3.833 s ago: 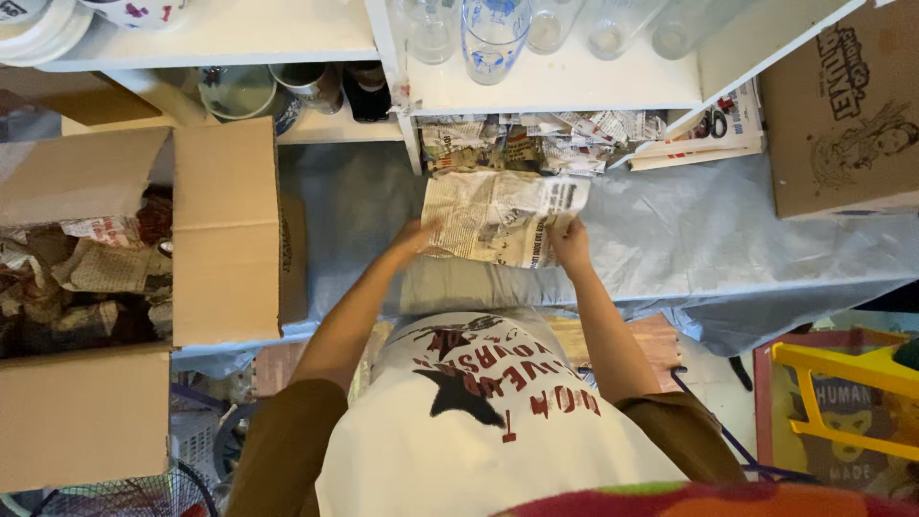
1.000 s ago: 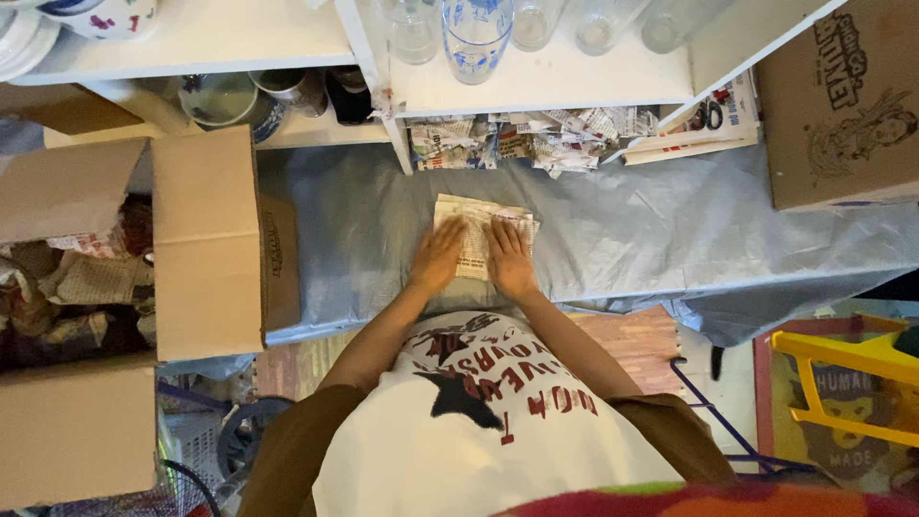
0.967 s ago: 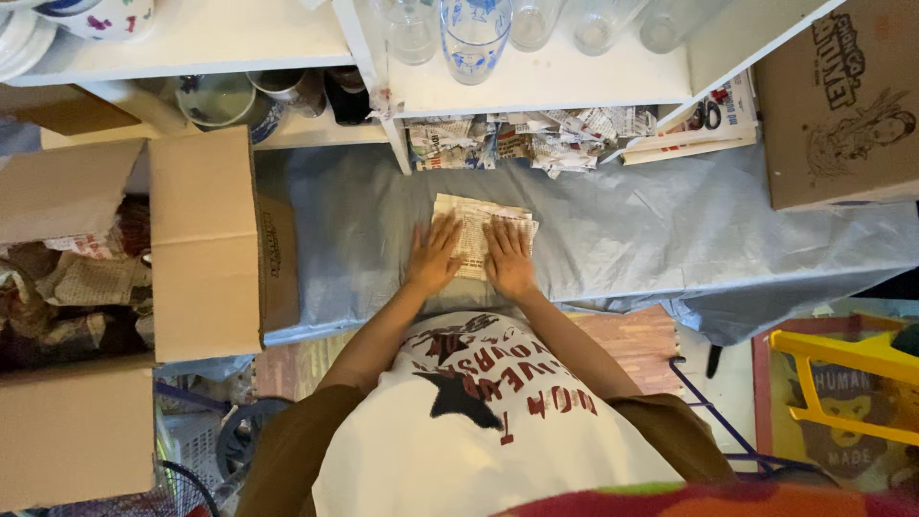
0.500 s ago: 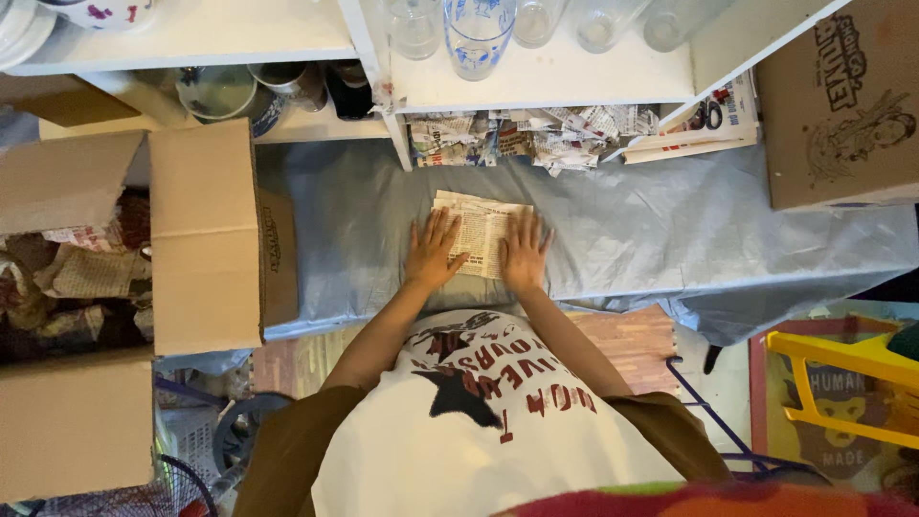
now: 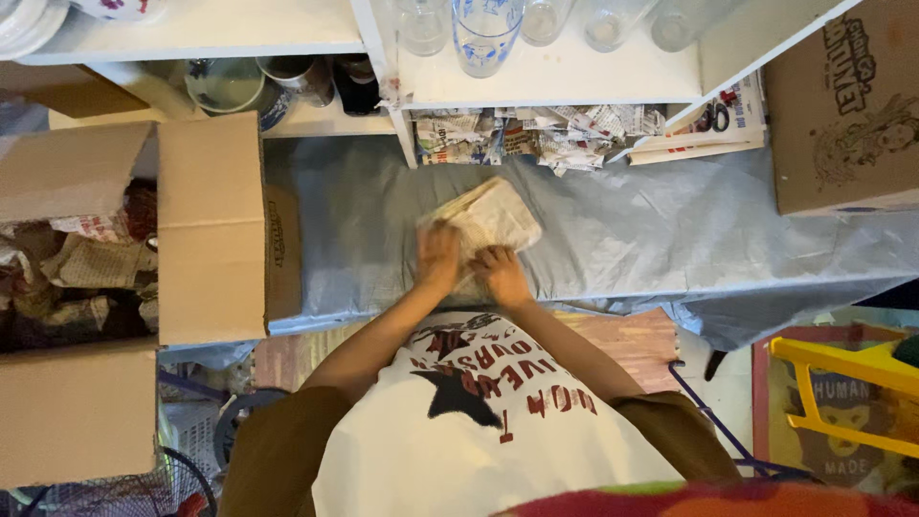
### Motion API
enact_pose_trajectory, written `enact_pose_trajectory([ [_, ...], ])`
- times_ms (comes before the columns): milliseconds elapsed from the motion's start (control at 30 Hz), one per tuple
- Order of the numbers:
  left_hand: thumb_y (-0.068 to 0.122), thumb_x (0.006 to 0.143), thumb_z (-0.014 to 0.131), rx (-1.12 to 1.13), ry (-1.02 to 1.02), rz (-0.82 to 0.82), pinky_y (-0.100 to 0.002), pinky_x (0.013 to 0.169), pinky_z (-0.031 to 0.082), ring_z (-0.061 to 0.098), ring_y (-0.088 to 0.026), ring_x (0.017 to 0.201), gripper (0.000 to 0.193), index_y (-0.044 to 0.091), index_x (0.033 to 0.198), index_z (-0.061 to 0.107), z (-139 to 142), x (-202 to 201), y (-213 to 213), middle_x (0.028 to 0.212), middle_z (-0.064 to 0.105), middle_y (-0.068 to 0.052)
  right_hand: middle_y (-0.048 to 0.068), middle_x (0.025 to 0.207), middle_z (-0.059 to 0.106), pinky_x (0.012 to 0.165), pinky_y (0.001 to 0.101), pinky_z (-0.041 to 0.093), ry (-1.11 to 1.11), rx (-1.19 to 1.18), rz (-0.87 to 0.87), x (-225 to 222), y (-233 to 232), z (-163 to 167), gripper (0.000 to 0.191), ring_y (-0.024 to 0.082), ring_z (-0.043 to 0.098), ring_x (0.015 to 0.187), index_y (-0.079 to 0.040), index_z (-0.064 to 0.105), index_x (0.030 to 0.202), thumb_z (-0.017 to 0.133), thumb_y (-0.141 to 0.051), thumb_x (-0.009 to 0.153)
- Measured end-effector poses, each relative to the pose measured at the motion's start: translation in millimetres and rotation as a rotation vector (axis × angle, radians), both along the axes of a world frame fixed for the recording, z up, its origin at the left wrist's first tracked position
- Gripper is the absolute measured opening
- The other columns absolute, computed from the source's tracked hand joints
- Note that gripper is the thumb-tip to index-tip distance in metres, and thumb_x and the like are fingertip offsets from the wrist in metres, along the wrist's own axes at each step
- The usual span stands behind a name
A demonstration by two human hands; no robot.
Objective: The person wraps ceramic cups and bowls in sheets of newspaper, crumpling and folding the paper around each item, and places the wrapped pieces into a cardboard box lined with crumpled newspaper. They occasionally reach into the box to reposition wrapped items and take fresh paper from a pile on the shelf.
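Note:
A bundle wrapped in newspaper (image 5: 490,216) lies on the grey plastic-covered table (image 5: 651,239), tilted with one end lifted. My left hand (image 5: 437,257) grips its left side and my right hand (image 5: 500,272) holds its near edge. What is inside the wrapping is hidden. Both hands are close together just beyond my chest.
An open cardboard box (image 5: 206,225) with newspaper-wrapped items (image 5: 86,263) stands at the left. White shelves (image 5: 536,77) above hold glasses (image 5: 483,29) and cups. Crumpled newspaper (image 5: 536,139) lies under the shelf. Another cardboard box (image 5: 847,105) sits at right, a yellow frame (image 5: 842,393) below.
The flat newspaper sheet has been folded into a compact bundle. My hands have shifted from pressing on top to gripping it, and the bundle now tilts up to the right.

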State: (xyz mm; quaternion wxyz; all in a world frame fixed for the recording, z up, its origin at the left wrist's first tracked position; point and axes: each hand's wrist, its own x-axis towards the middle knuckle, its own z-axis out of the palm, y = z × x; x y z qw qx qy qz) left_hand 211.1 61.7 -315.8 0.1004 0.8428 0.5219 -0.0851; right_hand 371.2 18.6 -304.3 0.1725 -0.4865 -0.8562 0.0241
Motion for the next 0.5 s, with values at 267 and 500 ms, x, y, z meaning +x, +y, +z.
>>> enact_pose_trajectory([
  [267,0.028,0.098,0.061,-0.517,-0.579,-0.182,-0.045,0.118,0.037,0.052,-0.03,0.136,0.057,0.01,0.15,0.047,19,-10,37,0.147,0.056,-0.014,0.014,0.119,0.069,0.115,0.0514,0.039,0.347,-0.105,0.172,31,1,0,0.021,0.034,0.064,0.119,-0.007,0.067,0.098,0.074,-0.011,0.078],
  [500,0.047,0.099,0.053,-0.861,-1.007,0.346,-0.039,0.106,0.049,0.058,-0.025,0.13,0.064,0.009,0.151,0.05,12,-30,54,0.144,0.06,-0.01,0.001,0.089,0.067,0.077,0.0288,0.048,1.145,-0.761,-0.373,44,26,-4,0.007,0.01,0.058,0.083,-0.005,0.064,0.098,0.066,-0.011,0.101],
])
